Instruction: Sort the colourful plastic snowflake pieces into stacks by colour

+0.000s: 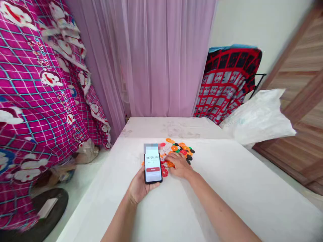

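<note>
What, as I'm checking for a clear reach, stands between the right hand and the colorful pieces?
Nothing visible: the right hand is over the colorful pieces, apparently touching some. The phone in the left hand is to its left, not between them.

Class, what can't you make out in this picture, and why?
Head view:
Whatever lies behind the phone: the phone blocks it.
How many colourful pieces lie under the right hand: it covers them.
The phone's finest print: too small.
The phone's top edge: pixelated.
Shoulders: beyond the bottom edge.
</note>
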`<state>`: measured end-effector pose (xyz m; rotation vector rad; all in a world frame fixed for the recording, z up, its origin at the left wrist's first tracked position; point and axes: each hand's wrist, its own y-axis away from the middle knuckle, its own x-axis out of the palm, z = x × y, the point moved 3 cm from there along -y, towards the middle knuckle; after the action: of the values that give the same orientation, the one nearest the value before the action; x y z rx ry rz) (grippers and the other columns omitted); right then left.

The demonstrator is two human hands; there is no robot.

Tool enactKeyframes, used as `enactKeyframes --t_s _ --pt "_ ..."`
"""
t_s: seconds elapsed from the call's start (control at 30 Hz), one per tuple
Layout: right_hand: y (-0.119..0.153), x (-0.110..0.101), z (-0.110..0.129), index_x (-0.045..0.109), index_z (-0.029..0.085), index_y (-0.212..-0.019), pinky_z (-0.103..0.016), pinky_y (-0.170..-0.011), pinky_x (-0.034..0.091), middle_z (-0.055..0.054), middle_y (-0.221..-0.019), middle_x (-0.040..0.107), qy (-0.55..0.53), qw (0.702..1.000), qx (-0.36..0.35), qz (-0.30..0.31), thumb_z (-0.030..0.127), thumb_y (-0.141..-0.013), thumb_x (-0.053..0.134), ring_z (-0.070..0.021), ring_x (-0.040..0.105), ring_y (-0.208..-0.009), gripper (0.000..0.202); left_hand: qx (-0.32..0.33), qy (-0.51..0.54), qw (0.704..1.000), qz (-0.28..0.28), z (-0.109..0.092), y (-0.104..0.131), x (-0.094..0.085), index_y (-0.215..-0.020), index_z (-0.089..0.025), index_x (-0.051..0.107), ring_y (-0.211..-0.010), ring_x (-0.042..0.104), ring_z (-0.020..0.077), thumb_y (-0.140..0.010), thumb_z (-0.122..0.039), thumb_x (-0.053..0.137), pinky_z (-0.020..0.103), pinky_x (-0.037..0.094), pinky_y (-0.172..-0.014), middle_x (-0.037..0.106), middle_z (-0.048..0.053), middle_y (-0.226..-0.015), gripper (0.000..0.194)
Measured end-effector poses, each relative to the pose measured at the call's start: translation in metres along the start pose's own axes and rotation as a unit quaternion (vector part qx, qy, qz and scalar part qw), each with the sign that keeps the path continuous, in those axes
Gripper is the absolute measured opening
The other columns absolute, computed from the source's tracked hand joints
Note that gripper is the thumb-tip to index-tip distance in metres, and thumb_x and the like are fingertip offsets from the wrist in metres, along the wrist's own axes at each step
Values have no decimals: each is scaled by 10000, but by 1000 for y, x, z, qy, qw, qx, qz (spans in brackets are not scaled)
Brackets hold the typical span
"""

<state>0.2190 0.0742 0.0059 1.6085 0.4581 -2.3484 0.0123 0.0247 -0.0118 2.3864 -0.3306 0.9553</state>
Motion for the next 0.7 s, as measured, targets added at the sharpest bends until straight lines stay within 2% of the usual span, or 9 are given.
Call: enactKeyframes --t_s 0.13,0.3,0.4,0.53,0.7 --pt "15 2 10 675 280 -1147 -531 -1113 204 -60 -1359 566 5 999 14 -45 231 -759 558 -279 410 -1313 408 -8 5 1000 11 3 -2 2 -1352 -135 496 -890 708 241 -913 -419 505 379 608 -711 686 146 -1173 523" --pt "25 26 28 621 278 -1255 -560 -1124 158 -106 -1448 479 23 997 -27 -73 389 -819 598 -313 358 -1361 450 -9 17 1000 17 2 -1 4 -1324 -126 525 -853 709 228 -923 -421 483 367 606 -695 708 143 -1105 500" --pt "26 30 21 681 291 -1148 -566 -1117 155 -87 -1377 556 47 990 -1 -132 340 -881 545 -302 415 -1320 303 -7 12 1000 23 2 -1 4 -1352 -141 501 -877 706 226 -927 -425 473 363 605 -701 691 152 -1150 512" --pt "36 25 6 686 264 -1116 -485 -1096 239 -71 -1292 616 54 967 23 -246 263 -920 483 -252 511 -1215 283 -5 13 1000 14 2 -2 2 -1354 -148 495 -907 703 236 -923 -429 480 377 607 -713 677 155 -1185 514" --pt "66 29 6 701 261 -1028 -419 -1042 327 -47 -1190 660 39 953 -6 -301 240 -916 469 -220 557 -1126 258 2 7 1000 -1 -1 0 0 -1361 -137 483 -934 702 257 -920 -441 481 384 608 -716 675 163 -1181 536"
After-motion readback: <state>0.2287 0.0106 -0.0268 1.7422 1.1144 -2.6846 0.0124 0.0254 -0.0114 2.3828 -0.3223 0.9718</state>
